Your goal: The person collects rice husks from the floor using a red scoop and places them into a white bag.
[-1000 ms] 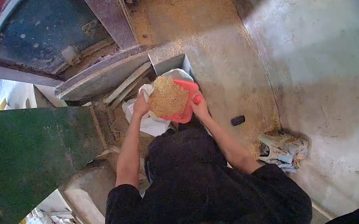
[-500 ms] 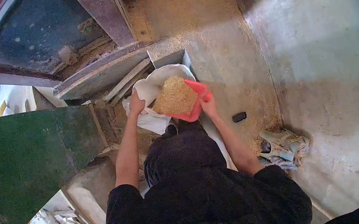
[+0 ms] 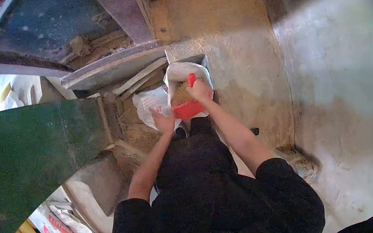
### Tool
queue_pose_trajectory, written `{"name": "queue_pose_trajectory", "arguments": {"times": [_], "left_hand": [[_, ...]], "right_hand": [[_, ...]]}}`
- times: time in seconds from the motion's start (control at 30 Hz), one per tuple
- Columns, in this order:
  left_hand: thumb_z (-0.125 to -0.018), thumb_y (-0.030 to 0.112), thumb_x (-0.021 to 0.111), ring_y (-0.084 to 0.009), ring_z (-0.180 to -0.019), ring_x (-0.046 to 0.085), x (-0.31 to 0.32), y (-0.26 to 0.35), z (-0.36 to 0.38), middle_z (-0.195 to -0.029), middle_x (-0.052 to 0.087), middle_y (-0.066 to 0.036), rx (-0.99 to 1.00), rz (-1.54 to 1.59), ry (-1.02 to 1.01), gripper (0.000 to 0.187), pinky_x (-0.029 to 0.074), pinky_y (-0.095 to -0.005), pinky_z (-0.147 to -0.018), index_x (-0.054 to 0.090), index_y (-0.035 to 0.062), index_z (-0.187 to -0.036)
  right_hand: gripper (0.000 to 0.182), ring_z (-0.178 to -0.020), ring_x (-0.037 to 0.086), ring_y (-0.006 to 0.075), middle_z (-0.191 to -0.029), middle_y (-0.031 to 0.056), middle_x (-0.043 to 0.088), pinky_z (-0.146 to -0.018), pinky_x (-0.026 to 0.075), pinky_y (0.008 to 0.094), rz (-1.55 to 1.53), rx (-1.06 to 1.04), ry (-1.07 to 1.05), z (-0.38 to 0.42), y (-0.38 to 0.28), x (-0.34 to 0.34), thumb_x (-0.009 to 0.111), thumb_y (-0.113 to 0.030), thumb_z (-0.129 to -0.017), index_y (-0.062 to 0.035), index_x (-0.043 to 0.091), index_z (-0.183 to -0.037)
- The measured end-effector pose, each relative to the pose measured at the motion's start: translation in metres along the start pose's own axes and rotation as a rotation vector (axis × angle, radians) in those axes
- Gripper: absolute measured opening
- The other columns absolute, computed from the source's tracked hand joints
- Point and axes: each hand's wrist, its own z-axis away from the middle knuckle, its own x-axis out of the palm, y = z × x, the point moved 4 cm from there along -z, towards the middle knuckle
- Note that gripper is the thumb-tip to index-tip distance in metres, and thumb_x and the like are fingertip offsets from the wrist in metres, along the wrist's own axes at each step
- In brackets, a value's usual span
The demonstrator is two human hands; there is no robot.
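Observation:
A red dustpan (image 3: 188, 110) is tilted down inside the mouth of a white sack (image 3: 171, 73), its underside turned toward me. My right hand (image 3: 199, 90) is wrapped round its upright handle. Golden grain husks (image 3: 180, 93) show in the sack beyond the pan. My left hand (image 3: 164, 121) is beside the pan's left edge, over the sack's printed, folded-out side (image 3: 146, 104). Its thumb and fingers are apart, and it grips nothing that I can see. The sack's lower part is hidden by my arms and legs.
A green panel (image 3: 39, 162) juts in from the left. Wooden boards (image 3: 142, 77) lie behind the sack. To the right are a pale wall (image 3: 334, 75) and a small black object (image 3: 255, 131) on the floor. Printed bags (image 3: 63, 224) stand at lower left.
The heaped dustpan has been tipped down into the sack, and its husks have slid off. My left hand has let go of the sack's rim and moved right and nearer to me.

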Motion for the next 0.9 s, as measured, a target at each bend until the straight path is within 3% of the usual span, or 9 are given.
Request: {"name": "queue_pose_trajectory", "arguments": {"times": [0.03,0.07,0.1,0.2,0.33,0.6,0.73,0.83,0.9], "left_hand": [[-0.072,0.049,0.067,-0.0406,-0.112,0.047,0.030,-0.036,0.004,-0.132,0.038,-0.023,-0.018,-0.004,0.009,0.093,0.036,-0.0502,-0.094,0.020,0.0105,-0.143],[-0.071,0.056,0.064,-0.0396,-0.116,0.045,0.073,-0.092,0.017,-0.135,0.035,-0.025,-0.645,0.199,-0.500,0.098,0.037,-0.0523,-0.093,0.018,0.0074,-0.142],[-0.070,0.064,0.062,-0.0387,-0.119,0.043,0.096,-0.110,0.047,-0.137,0.031,-0.026,-1.266,0.420,-1.012,0.104,0.037,-0.0545,-0.091,0.017,0.0043,-0.142],[-0.075,0.064,0.055,-0.0428,-0.119,0.039,0.068,-0.036,0.051,-0.134,0.037,-0.023,-1.268,0.422,-1.076,0.087,0.031,-0.0580,-0.094,0.027,0.0107,-0.139],[-0.071,0.066,0.059,-0.0409,-0.116,0.042,0.096,-0.027,0.044,-0.134,0.038,-0.020,-1.049,0.449,-1.186,0.092,0.035,-0.0595,-0.090,0.031,0.0077,-0.137],[-0.071,0.063,0.061,-0.0403,-0.122,0.036,0.185,-0.099,0.033,-0.137,0.036,-0.017,-1.497,0.414,-0.600,0.096,0.032,-0.0559,-0.095,0.026,0.0061,-0.139],[-0.071,0.062,0.062,-0.0400,-0.124,0.034,0.200,-0.123,0.056,-0.138,0.036,-0.016,-1.649,0.364,-0.366,0.097,0.032,-0.0546,-0.096,0.024,0.0055,-0.140],[-0.073,0.056,0.063,-0.0354,-0.124,0.036,0.182,-0.065,0.023,-0.134,0.041,-0.017,-1.475,0.726,-0.509,0.090,0.032,-0.0467,-0.099,0.031,0.0007,-0.136],[-0.080,0.047,0.061,-0.0338,-0.113,0.048,0.187,-0.043,-0.001,-0.126,0.047,-0.022,-1.080,0.832,-0.544,0.071,0.041,-0.0408,-0.091,0.040,-0.0022,-0.126]], "right_hand": [[0.032,-0.064,0.066,0.0316,-0.073,0.0213,0.064,-0.069,0.053,0.0405,-0.013,0.062,-0.090,-0.012,0.007,-0.001,0.065,-0.028,-0.074,0.0031,0.060,-0.074],[0.031,-0.052,0.064,0.0283,-0.061,0.0185,0.063,-0.053,0.054,0.0379,-0.041,0.079,-0.095,-0.033,0.032,0.026,0.065,-0.026,-0.074,0.0043,0.058,-0.069],[0.031,-0.052,0.064,0.0283,-0.061,0.0185,0.063,-0.053,0.054,0.0379,-0.029,0.068,-0.108,-0.036,0.033,0.017,0.065,-0.026,-0.074,0.0043,0.058,-0.069],[0.030,-0.055,0.065,0.0286,-0.071,0.0184,0.062,-0.040,0.053,0.0389,-0.441,0.298,-0.302,-0.039,0.038,0.005,0.066,-0.017,-0.075,0.0106,0.056,-0.079],[0.035,-0.058,0.065,0.0309,-0.080,0.0206,0.060,-0.042,0.055,0.0400,-0.410,0.320,-0.365,-0.052,0.055,-0.004,0.068,-0.017,-0.075,0.0126,0.052,-0.086],[0.037,-0.064,0.066,0.0264,-0.077,0.0173,0.062,-0.046,0.057,0.0370,-0.595,0.333,-0.237,-0.076,0.083,0.018,0.067,-0.024,-0.077,0.0095,0.053,-0.085],[0.033,-0.062,0.065,0.0233,-0.074,0.0152,0.063,-0.048,0.057,0.0336,-0.498,0.327,-0.229,-0.073,0.057,-0.025,0.065,-0.022,-0.080,0.0090,0.054,-0.084],[0.029,-0.061,0.065,0.0214,-0.074,0.0138,0.064,-0.048,0.057,0.0319,-0.553,0.252,-0.249,-0.068,0.062,-0.047,0.064,-0.019,-0.081,0.0082,0.055,-0.083],[0.025,-0.062,0.064,0.0191,-0.076,0.0131,0.064,-0.048,0.057,0.0311,-0.638,0.158,-0.157,-0.057,0.068,-0.071,0.063,-0.017,-0.082,0.0066,0.056,-0.083]]}}
